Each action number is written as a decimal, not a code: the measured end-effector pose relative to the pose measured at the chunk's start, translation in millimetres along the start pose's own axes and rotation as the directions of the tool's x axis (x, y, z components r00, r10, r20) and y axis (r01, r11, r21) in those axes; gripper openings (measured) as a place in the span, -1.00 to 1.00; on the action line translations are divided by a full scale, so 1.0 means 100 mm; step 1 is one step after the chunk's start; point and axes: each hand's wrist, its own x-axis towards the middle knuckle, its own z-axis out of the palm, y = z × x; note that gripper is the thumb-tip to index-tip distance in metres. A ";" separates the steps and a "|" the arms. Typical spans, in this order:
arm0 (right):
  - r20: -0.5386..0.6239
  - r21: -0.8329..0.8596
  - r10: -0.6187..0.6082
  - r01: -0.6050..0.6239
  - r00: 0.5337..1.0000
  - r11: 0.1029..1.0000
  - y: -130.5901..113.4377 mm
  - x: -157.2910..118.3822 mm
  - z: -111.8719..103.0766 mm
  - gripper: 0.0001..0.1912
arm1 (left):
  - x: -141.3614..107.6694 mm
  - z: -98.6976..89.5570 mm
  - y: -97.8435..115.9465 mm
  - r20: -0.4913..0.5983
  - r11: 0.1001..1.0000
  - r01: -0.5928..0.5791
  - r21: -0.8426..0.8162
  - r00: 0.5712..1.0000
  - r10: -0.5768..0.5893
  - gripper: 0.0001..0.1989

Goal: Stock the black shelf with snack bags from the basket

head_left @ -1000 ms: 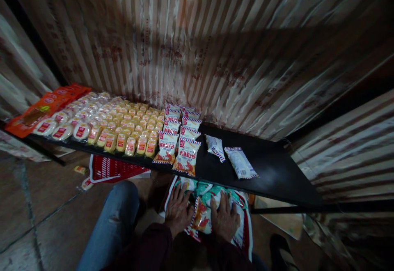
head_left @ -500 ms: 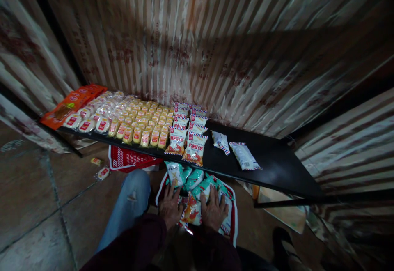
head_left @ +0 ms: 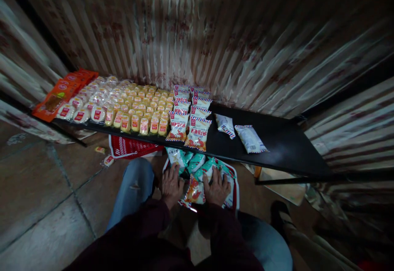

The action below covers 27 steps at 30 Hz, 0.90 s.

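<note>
Between my knees stands a red and white basket [head_left: 236, 195] filled with snack bags. My left hand [head_left: 172, 185] rests over its left side, fingers spread, touching a white and teal snack bag [head_left: 176, 156]. On the right my right hand [head_left: 217, 189] lies open with fingers apart on teal bags [head_left: 209, 168]. An orange and white snack bag [head_left: 195, 191] shows between the two hands. What lies beneath my palms is hidden.
A black shelf [head_left: 277, 143] carries rows of snack bags [head_left: 197, 131], small wrapped cakes [head_left: 135, 123], orange packets [head_left: 58, 94] and two pale bags [head_left: 250, 138]. Under it is a red basket [head_left: 132, 145]. Loose wrapped cakes [head_left: 108, 161] lie on the floor. Another person's foot [head_left: 279, 213] is at right.
My view has tilted down, so the shelf and basket sit higher in the picture. Both hands stay on the bags in the basket, with little change in pose.
</note>
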 end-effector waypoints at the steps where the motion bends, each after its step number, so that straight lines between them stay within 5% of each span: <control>1: 0.005 0.001 0.008 -0.008 1.000 1.000 0.00 0.00 -0.01 -0.38 | 0.04 -0.05 0.01 -0.015 0.999 0.039 0.009 0.999 -0.039 -0.45; 9: 0.039 0.029 0.025 -0.027 0.999 0.999 -0.01 -0.03 -0.03 -0.40 | 0.50 -0.12 -0.11 -0.137 0.992 0.129 -0.011 0.982 -0.129 -0.44; 13: 0.049 0.043 0.032 -0.034 0.998 0.999 0.01 -0.03 -0.03 -0.39 | 0.65 -0.01 -0.14 -0.037 0.997 0.041 -0.065 0.998 -0.043 -0.41; 21: 0.060 0.016 0.046 -0.047 0.997 0.999 -0.04 -0.02 -0.04 -0.38 | 0.49 -0.13 -0.21 0.138 0.981 -0.073 -0.180 0.986 0.098 -0.38; 27: 0.073 0.028 0.064 -0.066 0.995 0.997 -0.08 0.00 -0.07 -0.37 | 0.40 -0.14 -0.24 0.099 0.975 -0.079 -0.206 0.990 0.101 -0.40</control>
